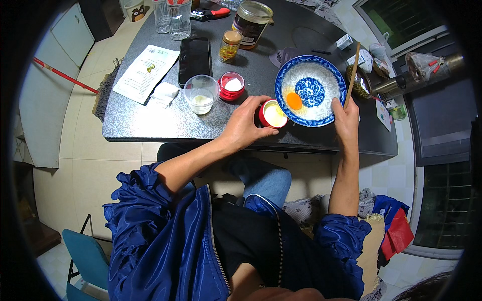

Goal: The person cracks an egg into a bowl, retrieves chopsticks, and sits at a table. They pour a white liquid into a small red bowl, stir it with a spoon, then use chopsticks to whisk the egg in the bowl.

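My left hand [251,122] grips a small red jar [274,114] with pale yellow contents, close to the table's front edge. Against its right side, my right hand [345,114] holds a blue-and-white patterned bowl [310,90] by the rim, tilted, along with a wooden chopstick [353,75]. An egg yolk [294,101] with some clear egg white lies in the bowl's lower left. Left of the jar stand a second red jar [231,86] with white contents and a clear plastic cup [201,95] holding a little pale matter.
A black smartphone [195,62], a printed sheet [146,74] with yellow capsules on it, and a crumpled white tissue [164,93] lie at the left. Farther back stand a small jar of capsules [229,46], a large glass jar [251,23] and drinking glasses [179,20]. A metal cylinder [418,77] stands at right.
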Demonstrator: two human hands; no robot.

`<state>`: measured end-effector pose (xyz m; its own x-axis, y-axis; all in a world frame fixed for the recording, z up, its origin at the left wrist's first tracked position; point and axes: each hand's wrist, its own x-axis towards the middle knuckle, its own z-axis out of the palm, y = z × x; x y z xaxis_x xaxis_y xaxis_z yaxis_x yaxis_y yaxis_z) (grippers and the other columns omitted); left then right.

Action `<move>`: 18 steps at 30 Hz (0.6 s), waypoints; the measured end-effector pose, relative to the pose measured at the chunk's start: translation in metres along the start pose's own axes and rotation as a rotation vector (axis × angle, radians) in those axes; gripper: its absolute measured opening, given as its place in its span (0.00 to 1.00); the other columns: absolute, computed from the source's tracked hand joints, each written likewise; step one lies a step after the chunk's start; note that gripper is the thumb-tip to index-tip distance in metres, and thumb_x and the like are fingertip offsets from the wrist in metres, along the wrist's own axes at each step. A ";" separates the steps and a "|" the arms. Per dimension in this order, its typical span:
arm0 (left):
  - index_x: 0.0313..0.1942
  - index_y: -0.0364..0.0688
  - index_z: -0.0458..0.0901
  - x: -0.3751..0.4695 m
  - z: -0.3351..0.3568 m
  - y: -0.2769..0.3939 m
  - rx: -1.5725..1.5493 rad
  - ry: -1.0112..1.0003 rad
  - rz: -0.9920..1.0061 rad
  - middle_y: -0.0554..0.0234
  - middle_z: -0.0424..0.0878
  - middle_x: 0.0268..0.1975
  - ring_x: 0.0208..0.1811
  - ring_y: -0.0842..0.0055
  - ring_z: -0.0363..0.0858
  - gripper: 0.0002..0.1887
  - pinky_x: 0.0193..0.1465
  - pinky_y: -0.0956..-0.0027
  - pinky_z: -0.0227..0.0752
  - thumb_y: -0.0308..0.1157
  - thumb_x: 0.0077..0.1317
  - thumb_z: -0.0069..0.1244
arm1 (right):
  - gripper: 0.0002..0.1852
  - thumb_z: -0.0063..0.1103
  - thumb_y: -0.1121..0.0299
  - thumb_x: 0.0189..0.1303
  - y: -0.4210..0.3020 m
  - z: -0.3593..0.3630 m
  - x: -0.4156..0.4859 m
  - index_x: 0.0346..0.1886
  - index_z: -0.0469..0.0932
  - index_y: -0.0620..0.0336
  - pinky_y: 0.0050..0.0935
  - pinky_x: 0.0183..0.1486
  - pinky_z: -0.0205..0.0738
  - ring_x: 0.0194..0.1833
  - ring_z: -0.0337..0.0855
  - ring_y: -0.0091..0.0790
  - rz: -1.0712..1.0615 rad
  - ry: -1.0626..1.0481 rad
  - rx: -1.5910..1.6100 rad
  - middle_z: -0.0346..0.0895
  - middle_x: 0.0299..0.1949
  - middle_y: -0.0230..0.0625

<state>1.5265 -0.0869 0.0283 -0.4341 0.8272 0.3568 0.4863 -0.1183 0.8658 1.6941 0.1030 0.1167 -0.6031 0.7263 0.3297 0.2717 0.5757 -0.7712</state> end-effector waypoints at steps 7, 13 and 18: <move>0.57 0.38 0.71 0.000 0.000 -0.001 -0.014 -0.005 0.001 0.53 0.75 0.52 0.54 0.64 0.78 0.39 0.57 0.64 0.74 0.37 0.45 0.72 | 0.10 0.50 0.72 0.65 -0.006 0.000 -0.003 0.43 0.75 0.71 0.24 0.33 0.71 0.30 0.76 0.21 0.083 -0.002 0.040 0.79 0.30 0.33; 0.57 0.38 0.71 0.000 0.000 -0.001 -0.005 -0.006 0.003 0.53 0.75 0.52 0.54 0.64 0.78 0.40 0.57 0.63 0.74 0.37 0.44 0.72 | 0.10 0.50 0.72 0.65 -0.008 0.000 -0.003 0.43 0.75 0.71 0.24 0.33 0.72 0.30 0.77 0.21 0.040 -0.006 -0.001 0.79 0.30 0.34; 0.58 0.39 0.71 0.000 0.000 -0.001 -0.015 -0.009 -0.009 0.54 0.75 0.52 0.54 0.64 0.78 0.40 0.57 0.64 0.74 0.37 0.45 0.72 | 0.10 0.50 0.72 0.65 -0.004 0.000 -0.002 0.43 0.75 0.71 0.25 0.36 0.72 0.32 0.77 0.22 0.005 0.011 0.012 0.79 0.31 0.35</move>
<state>1.5261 -0.0865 0.0275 -0.4320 0.8330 0.3457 0.4708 -0.1187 0.8742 1.6947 0.0994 0.1189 -0.5934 0.7332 0.3322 0.2652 0.5677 -0.7793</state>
